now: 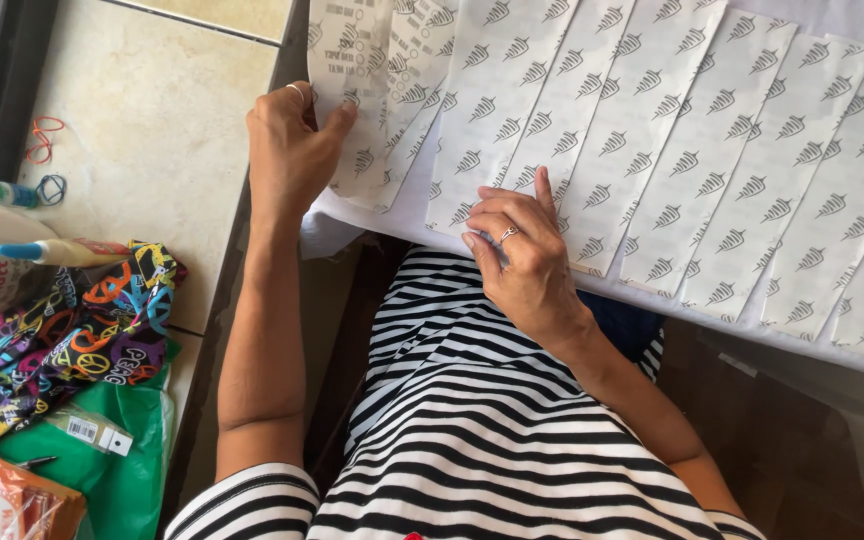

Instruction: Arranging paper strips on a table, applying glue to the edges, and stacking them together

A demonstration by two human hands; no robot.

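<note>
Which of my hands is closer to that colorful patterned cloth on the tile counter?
Left. Your left hand pinches a paper strip just right of the counter holding the colorful cloth. Your right hand rests farther right, on the row of strips.

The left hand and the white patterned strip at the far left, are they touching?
Touching. The head view shows the left hand pinching the edge of the leftmost patterned strip, thumb on top of the paper.

paper strips (652, 130) crowding table, bare tile (142, 120) left

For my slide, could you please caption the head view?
Left hand pinches a patterned paper strip; right hand rests on overlapping strips.
</note>
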